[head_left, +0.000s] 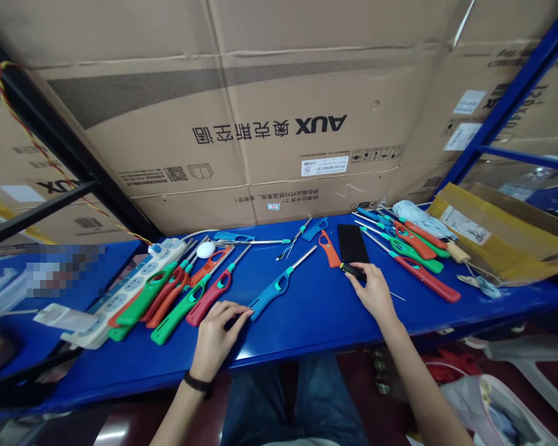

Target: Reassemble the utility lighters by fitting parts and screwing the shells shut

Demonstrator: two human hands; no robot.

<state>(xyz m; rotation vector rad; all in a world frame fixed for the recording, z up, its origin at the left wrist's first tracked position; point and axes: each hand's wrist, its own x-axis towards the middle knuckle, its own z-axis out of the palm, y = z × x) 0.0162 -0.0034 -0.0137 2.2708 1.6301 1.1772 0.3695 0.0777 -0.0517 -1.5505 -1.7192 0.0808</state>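
Observation:
Long-nozzle utility lighters in blue, green, red and orange lie scattered across the blue metal shelf (307,328). My left hand (216,341) rests on the shelf, fingers curled and holding nothing, its fingertips close to a blue lighter (272,292) and a red lighter (210,305). My right hand (372,292) grips a small black-handled screwdriver (352,271) by its handle. Just above that tool lies a black smartphone (352,243), face down or dark. An orange lighter (329,249) lies to its left.
A white power strip (134,291) lies at the left among the lighters, with a white egg-shaped object (206,249) beyond it. More lighters lie at the right, beside a yellow cardboard box (497,232). A large AUX carton (260,118) stands along the back.

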